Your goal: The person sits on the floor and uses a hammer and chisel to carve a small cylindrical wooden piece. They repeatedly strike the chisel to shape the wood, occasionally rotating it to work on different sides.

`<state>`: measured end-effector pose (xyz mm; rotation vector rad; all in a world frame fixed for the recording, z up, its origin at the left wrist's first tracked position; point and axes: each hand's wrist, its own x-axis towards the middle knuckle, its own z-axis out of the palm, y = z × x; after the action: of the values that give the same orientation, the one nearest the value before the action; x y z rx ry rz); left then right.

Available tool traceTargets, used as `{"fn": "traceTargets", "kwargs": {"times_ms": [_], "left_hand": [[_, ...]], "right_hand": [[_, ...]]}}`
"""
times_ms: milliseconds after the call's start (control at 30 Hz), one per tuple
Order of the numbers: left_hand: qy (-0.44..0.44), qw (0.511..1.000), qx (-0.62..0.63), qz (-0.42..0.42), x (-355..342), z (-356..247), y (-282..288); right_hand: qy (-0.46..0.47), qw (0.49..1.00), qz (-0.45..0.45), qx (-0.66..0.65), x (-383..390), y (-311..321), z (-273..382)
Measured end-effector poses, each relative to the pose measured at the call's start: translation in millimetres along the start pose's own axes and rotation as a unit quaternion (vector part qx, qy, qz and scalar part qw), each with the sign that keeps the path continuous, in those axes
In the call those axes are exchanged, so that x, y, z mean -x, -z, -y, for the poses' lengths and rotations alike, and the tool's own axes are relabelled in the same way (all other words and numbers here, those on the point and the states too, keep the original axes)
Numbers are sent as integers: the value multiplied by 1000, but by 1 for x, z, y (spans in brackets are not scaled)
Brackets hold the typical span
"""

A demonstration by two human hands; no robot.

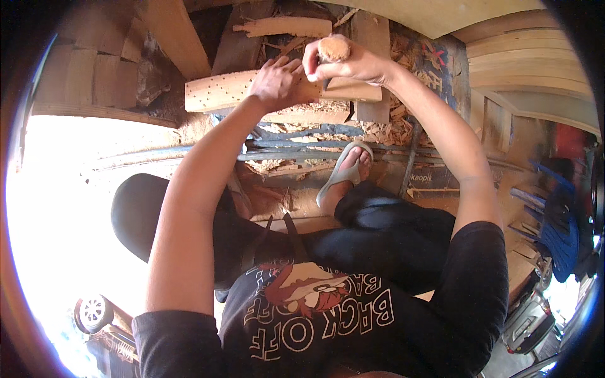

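A light wooden board (217, 93) dotted with many small dark holes lies crosswise in front of me, across other timber. Flat on its middle rests my left hand (277, 83), fingers apart. My right hand (358, 65) is closed round a wooden-handled tool (334, 49), over the right part of the board. The tool stands roughly upright, so its round pale handle end faces up. Below the fist a short dark shaft shows close to the board; whether its tip touches the wood is hard to see.
Beyond the board lie a split wood piece (283, 26) and scattered shavings. A thick beam (176, 38) leans at far left, and stacked planks (523, 60) stand at far right. Dark pipes or bars (296, 148) run across before my sandalled foot (346, 173). Blue plastic (554, 220) is at right.
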<state>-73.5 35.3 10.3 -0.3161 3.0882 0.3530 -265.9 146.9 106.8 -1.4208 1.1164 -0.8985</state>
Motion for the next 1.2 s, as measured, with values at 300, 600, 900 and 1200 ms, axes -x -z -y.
{"fn": "traceTargets", "kwargs": {"times_ms": [300, 600, 900, 1200], "left_hand": [[-16, 981, 170, -88, -1, 3, -3], [54, 991, 109, -51, 2, 10, -20], [1, 1000, 12, -20, 0, -5, -1], [27, 999, -36, -29, 6, -5, -12]], "right_hand": [[-10, 991, 73, -110, -12, 2, 2], [155, 863, -464, 124, -21, -74, -20], [26, 995, 52, -82, 3, 22, 17], [195, 879, -434, -15, 41, 6, 1]]}}
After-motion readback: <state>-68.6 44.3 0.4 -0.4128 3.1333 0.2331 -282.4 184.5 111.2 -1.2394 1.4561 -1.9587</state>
